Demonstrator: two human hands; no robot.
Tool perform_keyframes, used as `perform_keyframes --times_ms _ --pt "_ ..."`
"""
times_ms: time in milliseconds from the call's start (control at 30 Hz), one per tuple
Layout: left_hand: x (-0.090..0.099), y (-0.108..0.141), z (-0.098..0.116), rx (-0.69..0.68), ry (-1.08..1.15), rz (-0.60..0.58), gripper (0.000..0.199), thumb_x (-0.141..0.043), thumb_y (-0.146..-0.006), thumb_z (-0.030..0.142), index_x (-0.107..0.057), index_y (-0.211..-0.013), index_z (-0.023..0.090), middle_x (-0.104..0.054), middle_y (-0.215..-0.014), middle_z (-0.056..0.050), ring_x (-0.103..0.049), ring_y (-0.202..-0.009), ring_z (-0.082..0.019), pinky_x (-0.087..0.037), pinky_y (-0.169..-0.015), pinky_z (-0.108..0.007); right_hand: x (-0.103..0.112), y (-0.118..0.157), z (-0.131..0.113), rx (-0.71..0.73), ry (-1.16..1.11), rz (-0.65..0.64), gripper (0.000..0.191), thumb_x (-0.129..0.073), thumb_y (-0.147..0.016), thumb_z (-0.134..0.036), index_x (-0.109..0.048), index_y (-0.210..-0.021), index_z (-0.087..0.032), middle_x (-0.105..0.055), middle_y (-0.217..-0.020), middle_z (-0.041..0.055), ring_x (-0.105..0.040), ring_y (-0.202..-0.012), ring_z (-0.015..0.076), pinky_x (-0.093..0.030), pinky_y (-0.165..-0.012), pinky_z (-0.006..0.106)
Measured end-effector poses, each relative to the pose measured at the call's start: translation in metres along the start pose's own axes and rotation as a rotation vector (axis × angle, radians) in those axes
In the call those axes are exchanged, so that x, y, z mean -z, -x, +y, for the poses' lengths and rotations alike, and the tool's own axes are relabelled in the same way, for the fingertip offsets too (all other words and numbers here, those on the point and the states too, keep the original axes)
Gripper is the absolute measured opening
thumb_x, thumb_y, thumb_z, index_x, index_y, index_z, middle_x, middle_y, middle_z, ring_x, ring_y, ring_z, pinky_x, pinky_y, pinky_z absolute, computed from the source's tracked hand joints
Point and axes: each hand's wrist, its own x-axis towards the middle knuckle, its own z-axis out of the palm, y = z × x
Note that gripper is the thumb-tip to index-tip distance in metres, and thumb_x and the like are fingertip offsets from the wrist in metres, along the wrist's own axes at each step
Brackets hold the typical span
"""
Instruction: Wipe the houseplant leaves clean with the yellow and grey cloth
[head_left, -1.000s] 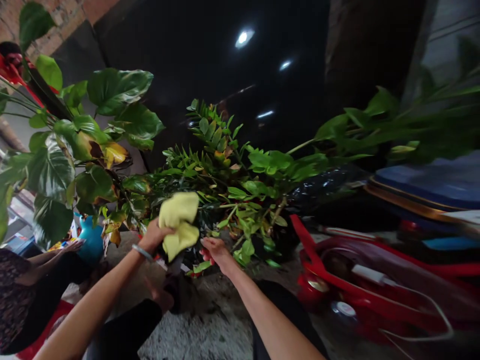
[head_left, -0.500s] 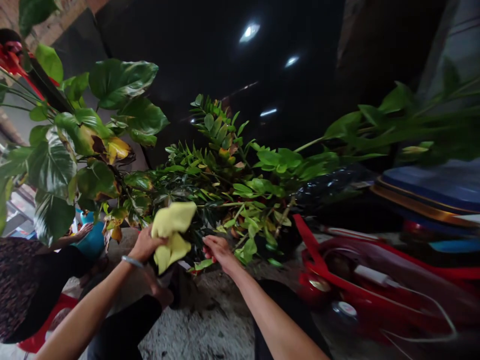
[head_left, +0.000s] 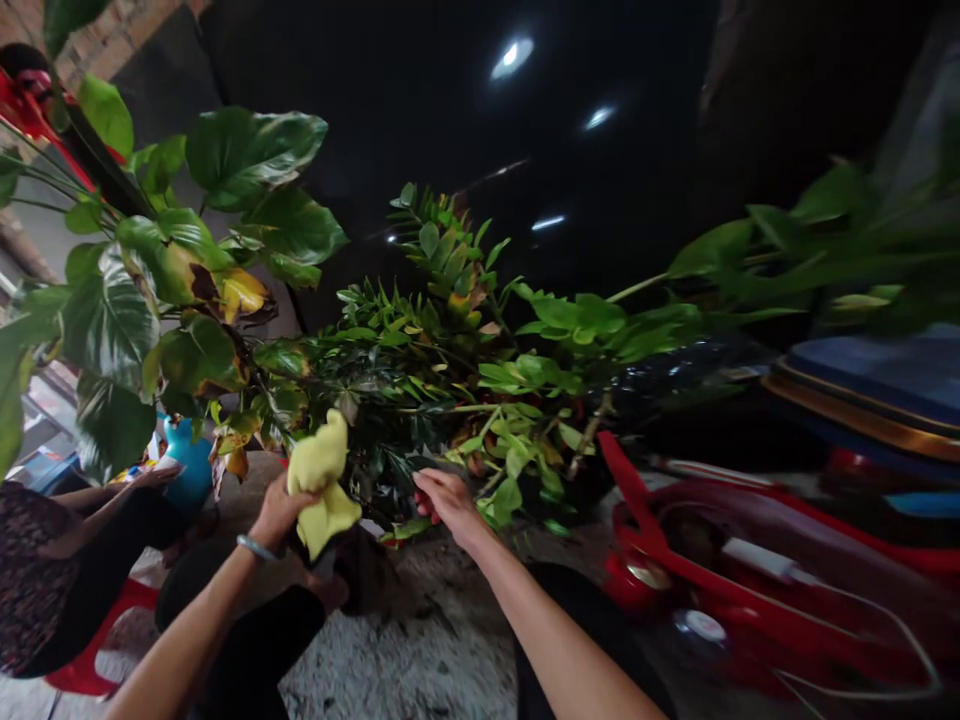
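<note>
Your left hand (head_left: 276, 515) is grasping a yellow cloth (head_left: 322, 490). The cloth is bunched up and its loose ends poke out above and below your fingers. It is in front of you, a bit to the left. A pale bracelet (head_left: 256, 548) goes around your left wrist.

Your right hand (head_left: 450, 505) is to the right of the cloth, apart from it. Its fingers are curled in. Something red shows at the fingertips, but I can't tell what it is, or if you are holding anything there. Light green leaves (head_left: 517, 455) are just beside that hand.

Farther back, a bushy plant (head_left: 442, 265) with lots of small leaves stands in the middle. On the left is a plant with big leaves (head_left: 247, 165), and one of them has a yellow and brown patch. Behind them is a shiny black wall (head_left: 450, 110) with bright spots of light on it.

Near you, on the right, is a red basket (head_left: 720, 605) with a white cord (head_left: 911, 640) by it. A dark blue thing with a tan edge (head_left: 877, 385) is behind the basket. Below your hands is the gray floor (head_left: 420, 640).

On the far left, another person (head_left: 90, 540) sits on a red stool (head_left: 105, 640), near a turquoise thing (head_left: 189, 465).
</note>
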Motion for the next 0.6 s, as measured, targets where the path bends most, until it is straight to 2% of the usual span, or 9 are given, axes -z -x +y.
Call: perform_keyframes --times_ms 67,133,200,300,400,467,533,600 --pt "-0.001 0.017 -0.024 0.048 -0.010 -0.130 0.028 -0.081 -0.046 0.026 -0.076 -0.073 0.023 -0.075 -0.072 -0.004 -0.070 -0.079 -0.032 -0.057 -0.075 -0.041 0.004 0.001 0.001 0.009 0.007 0.001 0.028 -0.065 -0.075 -0.046 -0.059 -0.063 -0.022 -0.063 -0.054 -0.0010 -0.058 -0.045 0.0146 -0.031 -0.038 0.022" --pt "0.005 0.024 -0.028 0.068 0.036 -0.124 0.030 -0.082 -0.048 0.028 -0.077 -0.076 0.023 -0.077 -0.076 -0.005 -0.071 -0.077 -0.031 -0.057 -0.073 -0.040 0.008 0.002 0.001 0.011 0.016 0.003 0.029 -0.064 -0.076 -0.046 -0.059 -0.063 -0.022 -0.064 -0.055 -0.0007 -0.058 -0.045 0.0146 -0.031 -0.039 0.022" --pt "0.015 0.019 -0.014 0.061 0.089 -0.009 0.038 -0.085 -0.048 0.031 -0.076 -0.083 0.019 -0.078 -0.080 -0.007 -0.073 -0.079 -0.031 -0.057 -0.072 -0.039 0.009 0.001 0.001 0.003 0.025 0.008 0.028 -0.065 -0.077 -0.046 -0.060 -0.063 -0.022 -0.064 -0.055 -0.0010 -0.058 -0.045 0.0147 -0.031 -0.039 0.023" --pt "0.022 0.000 0.018 0.006 0.212 0.130 0.052 -0.089 -0.049 0.035 -0.074 -0.095 0.016 -0.079 -0.089 -0.009 -0.074 -0.085 -0.031 -0.057 -0.075 -0.038 0.004 -0.001 0.001 -0.016 0.032 0.017 0.027 -0.066 -0.077 -0.045 -0.060 -0.064 -0.022 -0.064 -0.054 -0.0013 -0.058 -0.044 0.0151 -0.031 -0.039 0.023" --pt "0.012 -0.005 0.030 -0.015 0.305 0.130 0.056 -0.089 -0.051 0.036 -0.073 -0.100 0.015 -0.079 -0.095 -0.010 -0.075 -0.090 -0.031 -0.058 -0.078 -0.038 -0.002 -0.002 0.001 -0.024 0.036 0.017 0.026 -0.065 -0.077 -0.044 -0.060 -0.064 -0.022 -0.064 -0.053 -0.0009 -0.058 -0.044 0.0157 -0.031 -0.039 0.023" --pt "0.001 0.005 0.019 0.033 0.277 0.078 0.053 -0.089 -0.050 0.034 -0.073 -0.097 0.014 -0.079 -0.092 -0.011 -0.075 -0.088 -0.032 -0.059 -0.078 -0.040 -0.004 -0.001 0.000 -0.018 0.039 0.012 0.025 -0.063 -0.078 -0.043 -0.060 -0.065 -0.022 -0.063 -0.052 -0.0011 -0.058 -0.044 0.0160 -0.031 -0.039 0.023" --pt "-0.008 0.022 0.000 0.098 0.223 0.006 0.050 -0.089 -0.046 0.031 -0.074 -0.091 0.015 -0.079 -0.087 -0.011 -0.075 -0.085 -0.034 -0.059 -0.076 -0.042 -0.002 0.001 0.000 -0.003 0.043 0.001 0.026 -0.062 -0.078 -0.043 -0.060 -0.064 -0.021 -0.063 -0.053 -0.0011 -0.059 -0.045 0.0159 -0.032 -0.040 0.023" --pt "-0.010 0.039 -0.018 0.147 0.208 -0.064 0.045 -0.089 -0.045 0.030 -0.075 -0.086 0.018 -0.079 -0.083 -0.010 -0.075 -0.084 -0.037 -0.059 -0.075 -0.045 0.002 0.003 0.000 0.012 0.048 -0.008 0.027 -0.062 -0.078 -0.043 -0.060 -0.062 -0.021 -0.063 -0.054 -0.0009 -0.059 -0.047 0.0155 -0.033 -0.041 0.023"
